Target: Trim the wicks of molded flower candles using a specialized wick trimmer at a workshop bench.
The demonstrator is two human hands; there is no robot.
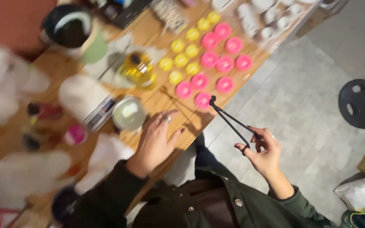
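The right hand (263,152) is closed on the handle end of a pair of thin black metal tongs (230,119), thumb and fingers pinching the two arms where they spread; the tongs slant up and away to the left, their joined tip touching the nearest of the round pink candle cups (202,100) at the table's edge. The left hand (155,141) lies flat with fingers loosely spread on the wooden table (191,120), holding nothing, a ring on one finger. Just beyond its fingertips stands a small round metal tin with pale contents (129,113). Further out from both hands the pink cups sit in rows, with small round yellow candle cups (181,60) in rows beside them. A glass jar of yellow liquid (138,68) stands beyond the tin. Things left of the left hand are too blurred to tell
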